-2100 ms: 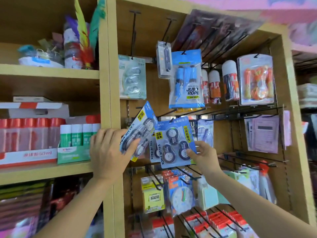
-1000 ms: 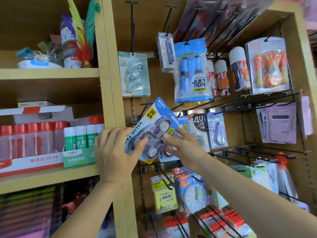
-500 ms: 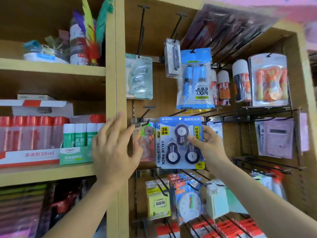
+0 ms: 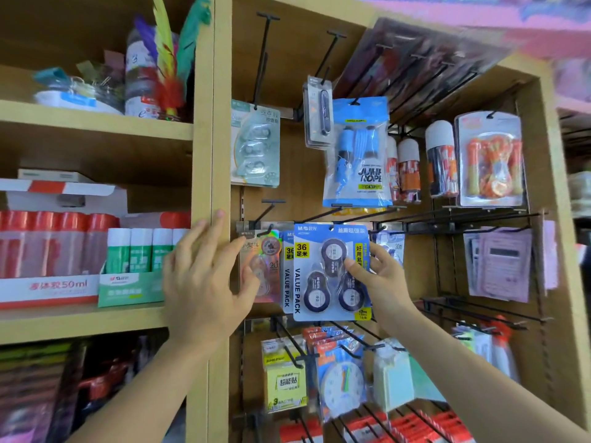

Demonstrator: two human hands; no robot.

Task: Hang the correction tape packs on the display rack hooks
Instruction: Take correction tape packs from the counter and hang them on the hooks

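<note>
A blue correction tape value pack [image 4: 319, 273] with three dark dispensers hangs upright on a black hook in the middle row of the display rack [image 4: 550, 187]. My right hand [image 4: 380, 276] pinches its right edge, thumb on the front. A second blue pack [image 4: 287, 270] shows behind it on the left. My left hand [image 4: 204, 279] is spread with straight fingers in front of the rack's wooden post, its thumb at a pinkish holographic pack [image 4: 259, 266] hanging further left. It holds nothing.
An empty black hook [image 4: 267, 209] sticks out above the pinkish pack. Jump ropes [image 4: 356, 151], spray cans and a pale tape pack [image 4: 256, 145] hang in the top row. Sticky notes and a clock toy hang below. Glue bottles [image 4: 57, 244] fill the left shelf.
My left hand let go of the tilted blue pack and spread out. The pack went onto the middle-row hook and now hangs straight, with my right hand still on its right edge.
</note>
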